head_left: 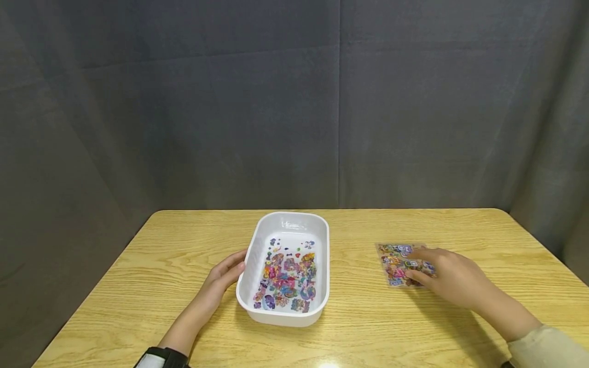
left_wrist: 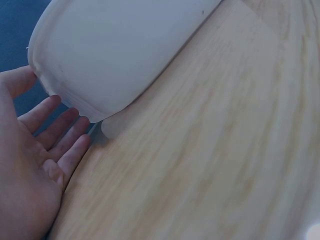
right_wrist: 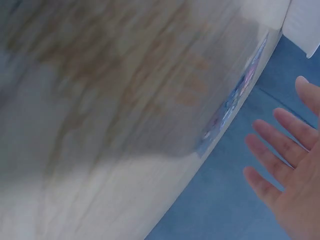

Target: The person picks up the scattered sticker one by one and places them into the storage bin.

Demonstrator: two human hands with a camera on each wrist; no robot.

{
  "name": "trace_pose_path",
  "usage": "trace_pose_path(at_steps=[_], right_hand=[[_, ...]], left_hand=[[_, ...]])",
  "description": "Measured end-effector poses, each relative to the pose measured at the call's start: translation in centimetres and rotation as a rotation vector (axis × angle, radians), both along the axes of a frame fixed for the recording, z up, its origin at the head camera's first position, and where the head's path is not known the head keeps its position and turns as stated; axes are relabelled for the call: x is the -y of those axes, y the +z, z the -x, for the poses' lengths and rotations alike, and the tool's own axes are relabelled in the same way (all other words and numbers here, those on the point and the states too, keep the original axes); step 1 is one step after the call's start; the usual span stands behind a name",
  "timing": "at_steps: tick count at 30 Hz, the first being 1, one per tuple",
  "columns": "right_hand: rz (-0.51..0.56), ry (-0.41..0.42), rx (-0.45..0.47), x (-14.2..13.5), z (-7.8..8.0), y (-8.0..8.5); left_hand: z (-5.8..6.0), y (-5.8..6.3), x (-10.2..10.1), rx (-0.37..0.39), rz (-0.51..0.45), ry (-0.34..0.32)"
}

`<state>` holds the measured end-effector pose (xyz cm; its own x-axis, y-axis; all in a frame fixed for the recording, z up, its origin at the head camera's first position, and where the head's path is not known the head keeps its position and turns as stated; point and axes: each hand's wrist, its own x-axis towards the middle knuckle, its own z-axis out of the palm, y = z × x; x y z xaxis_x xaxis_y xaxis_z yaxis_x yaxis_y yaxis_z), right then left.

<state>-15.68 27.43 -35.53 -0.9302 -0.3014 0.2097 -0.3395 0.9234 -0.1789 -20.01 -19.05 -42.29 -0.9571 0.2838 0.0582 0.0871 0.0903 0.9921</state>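
Note:
A white rectangular tray point(head_left: 294, 320) with rounded corners stands on the table, holding many small colourful cartoon stickers point(head_left: 290, 278) on its floor. My left hand point(head_left: 220, 280) rests its fingertips against the tray's left side. In the left wrist view those fingers point(left_wrist: 47, 112) are spread and nearly straight along the outer wall. To the right lies a clear sheet of cartoon stickers point(head_left: 394, 261) flat on the wood. My right hand point(head_left: 445, 274) hovers over the sheet's right part, hiding some of it. The right wrist view shows its loose fingers point(right_wrist: 270, 155) apart from the sheet point(right_wrist: 234, 100).
The wooden table point(head_left: 184, 245) has rounded far corners. A dark grey curtain point(head_left: 257, 128) hangs behind it and along both sides. Bare tabletop lies between the tray and the sticker sheet. A black band point(head_left: 170, 356) is on the left wrist.

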Motion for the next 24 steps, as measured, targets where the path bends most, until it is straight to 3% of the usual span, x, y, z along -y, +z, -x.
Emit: trace_pose_path(at_steps=[12,24], right_hand=[[-0.016,-0.055,0.119,-1.6,0.6,-0.3],[-0.015,-0.053,0.213,-2.9,1.2,-0.4]], left_hand=[[0.0,0.0,0.0,0.000,-0.004,0.006],[0.1,-0.1,0.1,0.000,0.004,-0.003]])
